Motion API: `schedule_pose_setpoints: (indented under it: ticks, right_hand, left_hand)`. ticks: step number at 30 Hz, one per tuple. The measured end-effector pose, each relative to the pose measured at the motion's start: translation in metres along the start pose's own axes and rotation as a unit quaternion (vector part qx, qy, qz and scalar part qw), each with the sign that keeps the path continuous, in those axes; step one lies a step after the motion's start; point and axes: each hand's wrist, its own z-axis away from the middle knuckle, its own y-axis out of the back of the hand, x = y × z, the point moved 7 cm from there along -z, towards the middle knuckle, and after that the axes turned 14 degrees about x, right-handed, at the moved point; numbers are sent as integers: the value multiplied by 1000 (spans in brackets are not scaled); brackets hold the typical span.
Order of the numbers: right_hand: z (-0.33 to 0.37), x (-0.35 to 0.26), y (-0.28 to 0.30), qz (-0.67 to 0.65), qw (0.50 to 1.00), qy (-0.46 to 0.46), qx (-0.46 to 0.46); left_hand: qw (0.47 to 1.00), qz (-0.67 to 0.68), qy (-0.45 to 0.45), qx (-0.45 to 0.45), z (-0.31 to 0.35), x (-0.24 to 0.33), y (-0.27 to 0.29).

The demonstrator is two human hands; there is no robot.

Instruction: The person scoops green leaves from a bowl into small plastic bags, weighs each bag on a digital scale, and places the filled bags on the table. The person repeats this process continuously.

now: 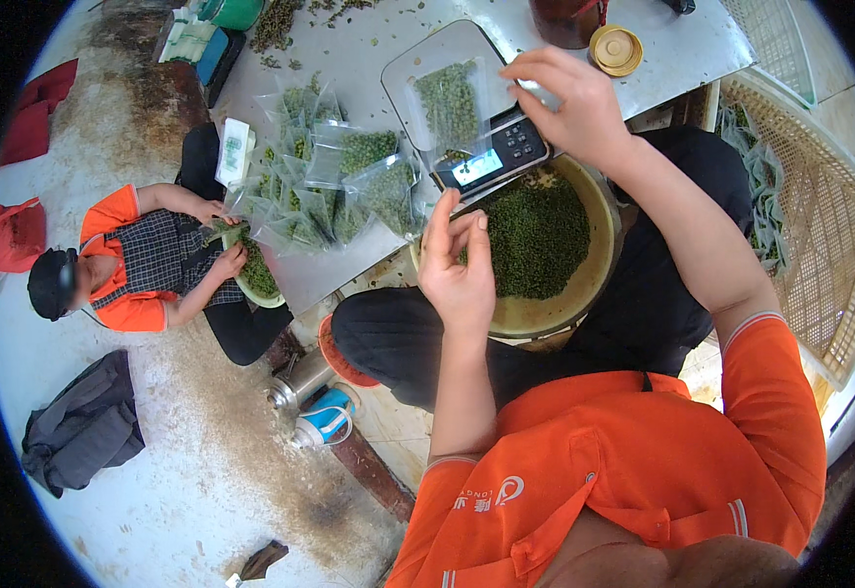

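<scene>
A clear bag of small green peppercorn-like berries [449, 103] lies on the digital scale [515, 147], whose display is lit. My right hand [579, 108] is over the scale's right side, fingers stretched toward the bag's edge and thumb apart; whether the fingertips touch the bag is unclear. In front of the display, my left hand [459, 269] is raised with fingers loosely bent and apart, and nothing shows in it. Below both hands, between my knees, sits a yellowish basin [599, 279] of loose green berries [535, 240]. Several filled clear bags [324, 186] are heaped left of the scale.
The metal table [339, 49] also holds a round yellow lid [615, 51] beside a dark brown container [564, 22]. On the right stands a plastic basket [824, 235] with filled bags. Thermos flasks [324, 416] stand at lower left. A co-worker [158, 235] handles green sprigs over a bowl.
</scene>
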Motion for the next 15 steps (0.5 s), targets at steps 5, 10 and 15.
schedule_pose_setpoints:
  ticks: [5, 10, 15]
  right_hand:
    - [15, -38, -20, 21, 988, 131, -82]
    - [26, -63, -28, -129, 982, -20, -138]
    - [12, -58, -7, -92, 989, -89, -73]
  left_hand:
    - [998, 0, -6, -55, -4, 4, -36]
    - [948, -257, -186, -35, -41, 26, -35]
    - [837, -397, -368, -80, -41, 92, -29]
